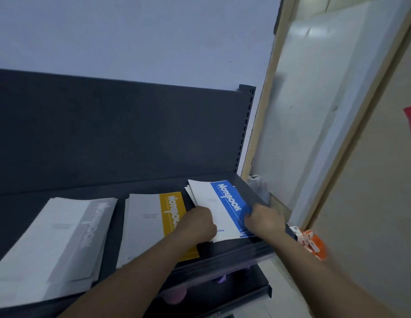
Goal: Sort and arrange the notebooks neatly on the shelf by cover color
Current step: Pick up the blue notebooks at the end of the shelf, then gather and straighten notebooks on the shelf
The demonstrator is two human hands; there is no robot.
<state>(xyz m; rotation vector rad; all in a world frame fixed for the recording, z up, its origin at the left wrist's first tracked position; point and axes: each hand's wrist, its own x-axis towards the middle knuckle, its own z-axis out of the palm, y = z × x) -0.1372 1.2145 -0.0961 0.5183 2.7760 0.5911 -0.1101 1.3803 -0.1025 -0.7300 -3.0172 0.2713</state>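
Note:
Three piles of notebooks lie flat on the dark shelf (pixel 140 189). A grey-striped pile (pixel 62 235) is at the left, a yellow-striped pile (pixel 149 221) in the middle, a blue-striped pile (pixel 218 203) at the right end. My left hand (pixel 197 223) grips the blue pile's left edge, its fingers curled over the white part. On that pile's right edge, my right hand (pixel 261 219) closes over the blue stripe. The blue pile sits slightly fanned and turned on the shelf. My left forearm covers the yellow pile's near right corner.
The shelf's dark back panel (pixel 108 134) rises behind the piles, with a slotted upright (pixel 243 129) at its right end. A lower shelf (pixel 245 288) shows below. A door frame (pixel 264 111) and orange-white boxes (pixel 312 242) stand to the right.

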